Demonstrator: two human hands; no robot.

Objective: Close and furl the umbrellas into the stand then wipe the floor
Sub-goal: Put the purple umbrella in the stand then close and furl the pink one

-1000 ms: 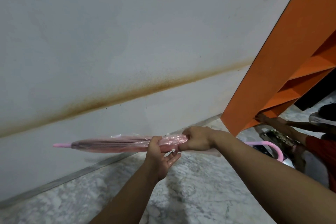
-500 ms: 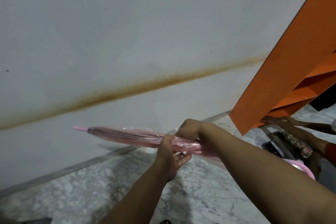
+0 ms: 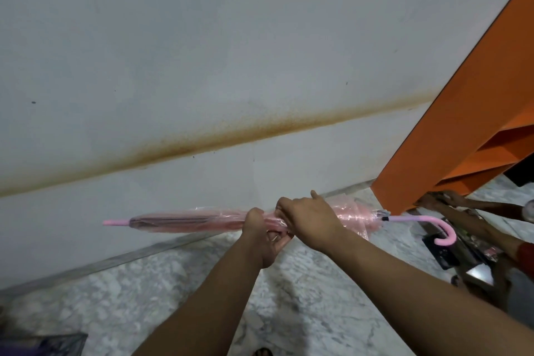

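Head view, one pink umbrella [image 3: 185, 221], two gripping hands [image 3: 261, 235] [image 3: 312, 218]

The grey-veined white marble floor [image 3: 303, 283] meets the far wall. An orange shelf unit [image 3: 462, 130] stands on it at right, a dark flat object [image 3: 43, 344] near left.

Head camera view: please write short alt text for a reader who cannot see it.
Two bare hands hold a closed pink see-through umbrella level above a marble floor; the left hand and the right hand grip its folded canopy side by side. A stained white wall is behind, an orange shelf unit at right.
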